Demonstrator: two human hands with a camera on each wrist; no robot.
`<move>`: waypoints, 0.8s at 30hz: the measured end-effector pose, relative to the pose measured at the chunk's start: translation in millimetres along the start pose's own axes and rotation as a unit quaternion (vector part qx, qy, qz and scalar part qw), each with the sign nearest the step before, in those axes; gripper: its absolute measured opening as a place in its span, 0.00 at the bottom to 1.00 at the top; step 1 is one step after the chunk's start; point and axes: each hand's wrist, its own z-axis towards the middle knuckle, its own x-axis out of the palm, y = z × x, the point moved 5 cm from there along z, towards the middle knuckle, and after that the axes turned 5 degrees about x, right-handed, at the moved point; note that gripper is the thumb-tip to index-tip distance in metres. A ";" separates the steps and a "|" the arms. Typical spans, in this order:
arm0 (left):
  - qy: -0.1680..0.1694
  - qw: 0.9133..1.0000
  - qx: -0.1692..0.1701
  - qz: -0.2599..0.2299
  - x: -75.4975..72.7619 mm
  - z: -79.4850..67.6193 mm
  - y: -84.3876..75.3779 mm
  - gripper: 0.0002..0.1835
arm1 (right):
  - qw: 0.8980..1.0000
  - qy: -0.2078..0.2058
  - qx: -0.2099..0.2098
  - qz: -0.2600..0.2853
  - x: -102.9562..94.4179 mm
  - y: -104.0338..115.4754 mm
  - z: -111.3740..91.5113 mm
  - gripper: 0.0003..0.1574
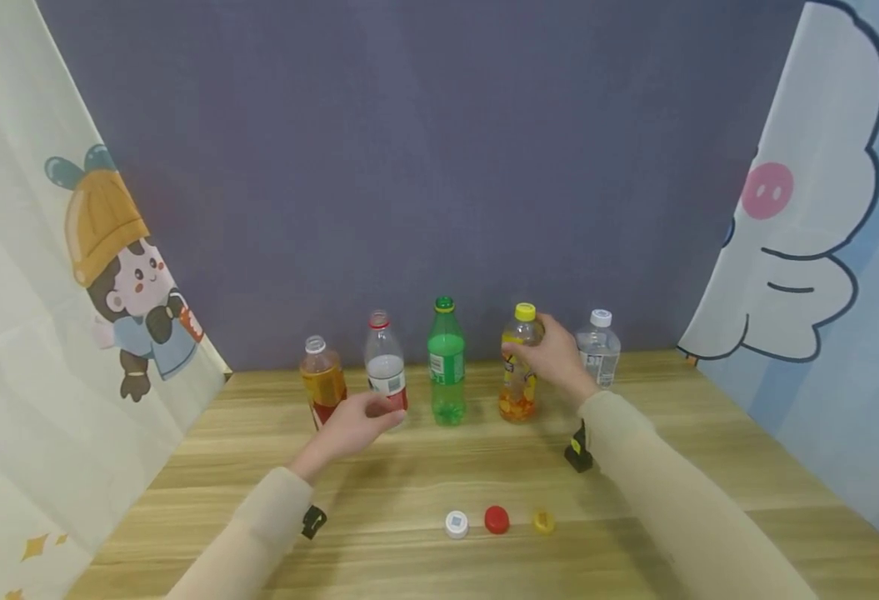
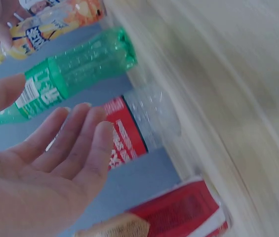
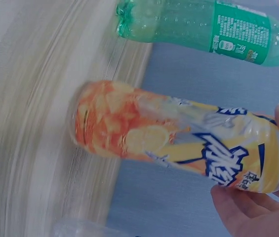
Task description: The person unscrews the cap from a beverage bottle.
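My right hand point(image 1: 551, 350) holds the upper part of a yellow-capped drink bottle point(image 1: 517, 392), thumb on one side and fingers on the other. In the right wrist view, this bottle point(image 3: 169, 143) has a yellow label with fruit pictures and stands upright on the wooden table. My left hand point(image 1: 352, 427) holds nothing, its fingers loosely bent in front of a capless clear bottle point(image 1: 386, 371) with a red neck ring. The left wrist view shows the palm and that bottle's red label point(image 2: 124, 133) just beyond the fingertips. Between the two hands stands a capless green bottle point(image 1: 447, 367).
A capless bottle of amber drink point(image 1: 324, 383) stands at the row's left end, a white-capped clear bottle point(image 1: 599, 346) at its right. Nearer on the table point(image 1: 409, 558) lie a white cap point(image 1: 456, 524), a red cap point(image 1: 496, 519) and a yellow cap point(image 1: 543, 522). A dark curtain point(image 1: 439, 167) hangs behind.
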 end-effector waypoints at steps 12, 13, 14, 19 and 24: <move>-0.062 0.994 0.028 -0.084 25.3 6.4 -19.0 0.24 | 0.999 0.014 -0.031 0.018 -5.2 3.1 -25.8 0.59; -0.064 0.993 0.028 -0.091 26.6 6.3 -21.0 0.26 | 0.999 0.014 -0.031 0.015 -5.5 4.5 -28.5 0.59; -0.068 0.992 0.028 -0.099 27.8 6.0 -23.0 0.28 | 0.999 0.015 -0.031 0.013 -5.3 5.6 -31.3 0.59; -0.092 0.985 0.039 -0.139 34.0 6.5 -32.7 0.34 | 0.999 0.010 -0.041 0.012 -3.5 9.3 -42.1 0.58; -0.105 0.980 0.058 -0.160 41.2 7.9 -42.4 0.36 | 0.998 -0.007 -0.070 0.007 -0.2 13.5 -51.1 0.56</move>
